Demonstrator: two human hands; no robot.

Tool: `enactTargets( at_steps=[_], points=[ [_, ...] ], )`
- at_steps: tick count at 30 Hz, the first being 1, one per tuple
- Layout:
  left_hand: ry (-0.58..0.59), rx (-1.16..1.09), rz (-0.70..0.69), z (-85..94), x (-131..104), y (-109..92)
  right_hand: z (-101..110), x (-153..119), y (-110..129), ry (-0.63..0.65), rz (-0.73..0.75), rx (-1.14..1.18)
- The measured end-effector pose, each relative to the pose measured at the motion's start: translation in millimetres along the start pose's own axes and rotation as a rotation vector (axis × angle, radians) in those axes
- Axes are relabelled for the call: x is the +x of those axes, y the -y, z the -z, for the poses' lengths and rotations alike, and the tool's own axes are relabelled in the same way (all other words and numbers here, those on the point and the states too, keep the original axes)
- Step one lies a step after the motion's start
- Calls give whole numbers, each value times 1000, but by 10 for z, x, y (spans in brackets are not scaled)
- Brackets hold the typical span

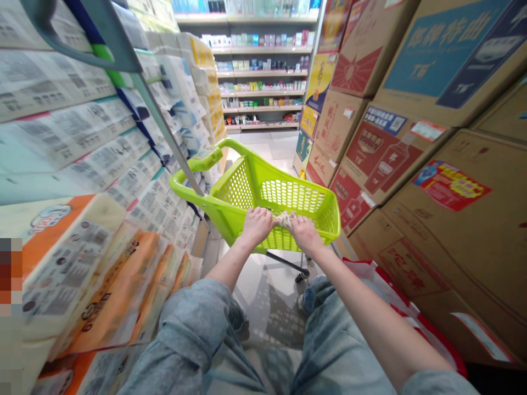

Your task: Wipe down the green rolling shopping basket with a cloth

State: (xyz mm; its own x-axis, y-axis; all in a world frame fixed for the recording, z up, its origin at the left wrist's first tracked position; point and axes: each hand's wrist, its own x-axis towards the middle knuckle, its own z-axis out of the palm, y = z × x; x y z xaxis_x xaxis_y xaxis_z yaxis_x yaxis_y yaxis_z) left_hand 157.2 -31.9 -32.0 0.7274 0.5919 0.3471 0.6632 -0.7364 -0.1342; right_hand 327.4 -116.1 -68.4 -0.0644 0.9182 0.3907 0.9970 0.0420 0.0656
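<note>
A lime-green shopping cart [234,211] stands crosswise in front of me, its handle on the left. My left hand [258,224] is closed at the near side of its basket. Close beside it, my right hand [305,233] is closed too, knuckles up. A whitish twisted cord [285,219] runs between the fingers of both hands, over the basket's near side. Whether the fingers also grip the basket rim is hidden. The lower basket wall shows holes, and a dark leg with a caster [302,275] shows beneath it.
Stacked tissue packs [82,296] line the left side, with a metal pole [164,126] in front. Cardboard boxes [453,230] pile up on the right, above a red-and-white bag [395,291]. Shelves of small goods [263,49] cross the aisle's far end.
</note>
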Motion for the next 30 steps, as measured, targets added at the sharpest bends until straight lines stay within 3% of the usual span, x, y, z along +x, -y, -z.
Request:
enactTargets(
  at_steps=[3, 5, 10, 14, 17, 20, 24, 30],
  points=[
    [-14, -9, -11, 4, -19, -48, 54, 164, 171, 49, -4, -18],
    [-18, -11, -53, 21, -34, -48, 83, 137, 123, 72, 16, -28],
    [53, 3, -185, 129, -36, 90, 122, -212, -326, 85, -6, -111],
    [63, 62, -148, 269, -36, 352, 59, -469, -686, 63, -73, -159],
    [47, 113, -94, 340, -45, 506, -15, -540, -842, 38, -103, -190],
    [82, 117, -96, 349, -36, 525, -48, -519, -877, 25, -129, -205],
    [106, 95, -105, 334, -12, 426, -31, -343, -667, -6, -153, -186],
    [92, 84, -91, 367, -54, 333, 0, 230, 213, -34, -20, -12]
  ],
)
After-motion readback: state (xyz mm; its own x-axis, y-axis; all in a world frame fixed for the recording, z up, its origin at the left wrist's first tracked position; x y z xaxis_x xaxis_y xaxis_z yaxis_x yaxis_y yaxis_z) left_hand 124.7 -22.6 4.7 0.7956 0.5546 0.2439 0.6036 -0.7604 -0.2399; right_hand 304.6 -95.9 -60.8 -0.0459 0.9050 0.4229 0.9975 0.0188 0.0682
